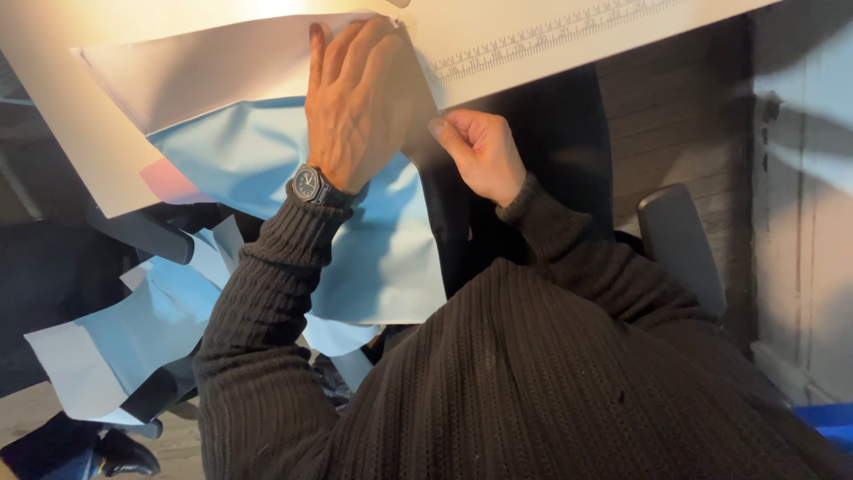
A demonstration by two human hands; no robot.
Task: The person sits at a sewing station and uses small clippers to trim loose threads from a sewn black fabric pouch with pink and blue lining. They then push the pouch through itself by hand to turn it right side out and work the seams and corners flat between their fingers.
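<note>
My left hand (355, 98) lies flat, fingers together, pressing on a light blue sheet (240, 151) that is folded over at the edge of a white table (80, 133). A dark wristwatch (309, 184) sits on that wrist. My right hand (480, 151) pinches the sheet's right edge between thumb and fingers, just below the table edge. The blue sheet hangs down off the table over my lap. Both arms wear a dark ribbed sweater.
A printed ruler strip (542, 36) runs along the table's edge at upper right. More blue and white sheets (115, 347) hang and lie at lower left. A grey chair armrest (680, 240) is on the right, a blue bin corner (826, 422) at lower right.
</note>
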